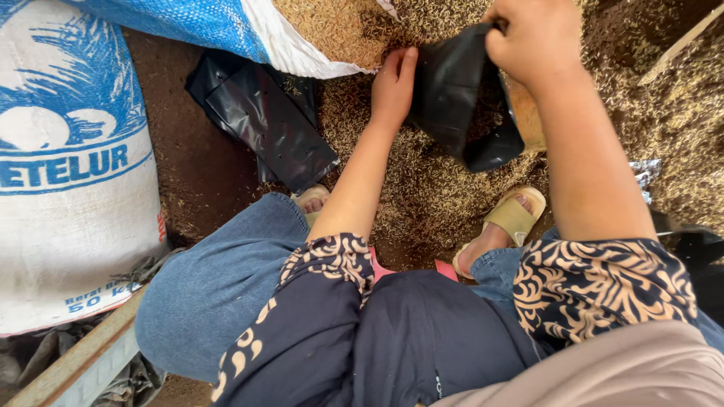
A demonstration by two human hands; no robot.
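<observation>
My right hand (537, 36) grips the top edge of a black plastic bag (452, 98) and holds it up above a spread of rice husks (422, 188) on the ground. My left hand (392, 87) rests against the bag's left side, fingers pointing up toward the husk pile. The bag hangs open and partly filled; some husk shows at its right edge (524, 113). Both forearms reach forward from patterned dark sleeves.
A stack of flat black plastic bags (264, 113) lies on the dirt at left. A blue-and-white woven sack (68, 166) stands far left, another open sack of husks (317, 30) at top. My sandalled feet (505, 222) and denim-clad knees sit below.
</observation>
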